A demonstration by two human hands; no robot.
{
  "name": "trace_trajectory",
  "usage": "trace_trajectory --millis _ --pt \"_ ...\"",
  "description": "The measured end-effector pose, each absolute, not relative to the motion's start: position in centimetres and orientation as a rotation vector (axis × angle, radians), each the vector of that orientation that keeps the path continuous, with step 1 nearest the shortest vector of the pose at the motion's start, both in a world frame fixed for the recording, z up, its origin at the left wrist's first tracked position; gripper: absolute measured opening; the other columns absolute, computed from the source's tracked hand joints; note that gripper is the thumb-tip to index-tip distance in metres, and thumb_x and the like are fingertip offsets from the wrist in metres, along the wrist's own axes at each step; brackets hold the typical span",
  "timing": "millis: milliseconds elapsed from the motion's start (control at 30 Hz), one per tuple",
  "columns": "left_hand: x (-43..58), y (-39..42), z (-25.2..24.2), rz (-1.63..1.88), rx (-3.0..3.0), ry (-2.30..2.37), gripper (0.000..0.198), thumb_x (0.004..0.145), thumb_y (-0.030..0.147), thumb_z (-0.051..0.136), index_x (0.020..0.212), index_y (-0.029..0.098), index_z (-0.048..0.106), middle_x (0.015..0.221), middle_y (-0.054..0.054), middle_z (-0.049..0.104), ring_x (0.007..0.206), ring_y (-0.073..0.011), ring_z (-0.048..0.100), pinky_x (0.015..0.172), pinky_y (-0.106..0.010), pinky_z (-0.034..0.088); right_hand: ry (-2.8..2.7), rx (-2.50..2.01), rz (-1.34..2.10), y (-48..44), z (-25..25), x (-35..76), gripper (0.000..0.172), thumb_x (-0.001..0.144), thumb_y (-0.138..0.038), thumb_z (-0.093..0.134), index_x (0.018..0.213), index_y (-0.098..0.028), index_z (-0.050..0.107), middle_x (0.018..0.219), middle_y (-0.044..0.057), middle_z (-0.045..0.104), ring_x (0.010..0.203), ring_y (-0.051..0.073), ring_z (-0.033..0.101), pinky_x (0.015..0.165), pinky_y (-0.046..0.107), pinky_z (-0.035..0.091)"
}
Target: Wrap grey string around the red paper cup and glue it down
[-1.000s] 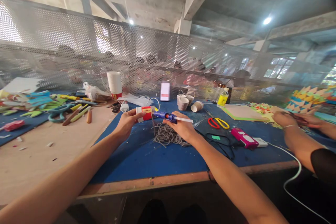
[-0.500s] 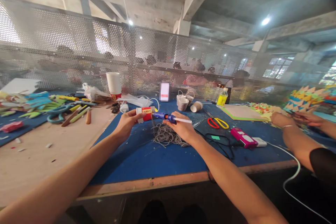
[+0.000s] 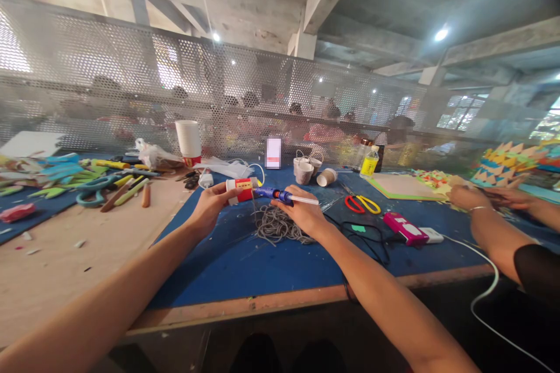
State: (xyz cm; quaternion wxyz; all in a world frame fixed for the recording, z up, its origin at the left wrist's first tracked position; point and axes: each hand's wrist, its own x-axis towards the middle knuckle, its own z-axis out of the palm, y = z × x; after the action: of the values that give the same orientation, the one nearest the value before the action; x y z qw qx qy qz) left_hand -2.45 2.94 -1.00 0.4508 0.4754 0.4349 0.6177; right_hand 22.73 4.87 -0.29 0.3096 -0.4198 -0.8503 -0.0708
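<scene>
My left hand (image 3: 213, 205) grips a red and white paper cup (image 3: 245, 189) that lies on its side in the air. Closed around a blue glue gun (image 3: 268, 193) is my right hand (image 3: 305, 210); a pale glue stick (image 3: 304, 200) juts from the gun's back end. The gun's front end is at the cup, but whether it touches the cup I cannot tell. Below both hands lies a tangled heap of grey cord (image 3: 280, 226) on the blue table mat (image 3: 219, 271).
Several cord-covered small cups (image 3: 303, 172) stand behind my hands. Red and yellow scissors (image 3: 363, 204), a magenta power strip (image 3: 405, 229) and a yellow-labelled bottle (image 3: 370, 162) lie or stand to the right. A stack of paper cups (image 3: 188, 139) is back left. A co-worker's hands (image 3: 470, 198) work at far right.
My hands, the cup and the glue gun hold nearly the same position. The view has shifted very slightly, and the co-worker's hands at the right have moved a little.
</scene>
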Motion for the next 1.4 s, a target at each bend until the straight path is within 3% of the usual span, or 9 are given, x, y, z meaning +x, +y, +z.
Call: trace_trajectory --millis 167,467,867,1200,1400 --pt "-2.62 3.13 -1.25 1.521 1.173 1.055 0.032 0.066 0.034 0.086 0.092 0.018 0.079 0.087 -0.005 0.08 0.074 -0.0178 0.07 0.073 -0.026 0.053 -2.232 -1.115 -0.189 4.97 -0.46 22.77 0.037 0.097 -0.057 0.055 0.086 -0.022 0.059 0.093 0.004 0.067 0.079 0.018 0.063 0.062 0.027 0.035" --pt "-2.18 2.69 -0.73 1.53 1.186 1.09 0.036 0.06 0.039 0.088 0.087 0.017 0.079 0.085 -0.007 0.08 0.075 -0.0218 0.071 0.073 -0.03 0.053 -2.21 -1.117 -0.192 5.01 -0.39 22.8 0.034 0.097 -0.055 0.058 0.086 -0.022 0.059 0.091 0.004 0.067 0.079 0.018 0.063 0.063 0.026 0.036" --pt "-2.38 2.81 -0.99 1.477 1.197 1.044 0.034 0.065 0.034 0.087 0.094 0.017 0.08 0.089 -0.006 0.081 0.075 -0.0211 0.073 0.076 -0.03 0.054 -2.208 -1.108 -0.204 5.05 -0.41 22.89 0.034 0.097 -0.054 0.057 0.086 -0.022 0.057 0.092 0.005 0.067 0.082 0.019 0.064 0.065 0.026 0.037" --pt "-2.3 2.61 -1.01 1.447 1.231 1.061 0.037 0.064 0.036 0.087 0.096 0.017 0.08 0.09 -0.008 0.081 0.074 -0.0235 0.074 0.069 -0.03 0.055 -2.187 -1.102 -0.231 5.24 -0.6 23.03 0.034 0.097 -0.054 0.058 0.088 -0.021 0.059 0.092 0.004 0.068 0.082 0.019 0.064 0.067 0.026 0.039" --pt "-2.13 2.38 -0.77 1.436 1.29 1.05 0.036 0.066 0.037 0.086 0.096 0.018 0.081 0.093 -0.008 0.082 0.08 -0.0247 0.074 0.075 -0.032 0.055 -2.173 -1.093 -0.263 5.56 -0.88 23.1 0.033 0.096 -0.053 0.06 0.089 -0.021 0.059 0.091 0.004 0.068 0.083 0.018 0.065 0.068 0.025 0.04"
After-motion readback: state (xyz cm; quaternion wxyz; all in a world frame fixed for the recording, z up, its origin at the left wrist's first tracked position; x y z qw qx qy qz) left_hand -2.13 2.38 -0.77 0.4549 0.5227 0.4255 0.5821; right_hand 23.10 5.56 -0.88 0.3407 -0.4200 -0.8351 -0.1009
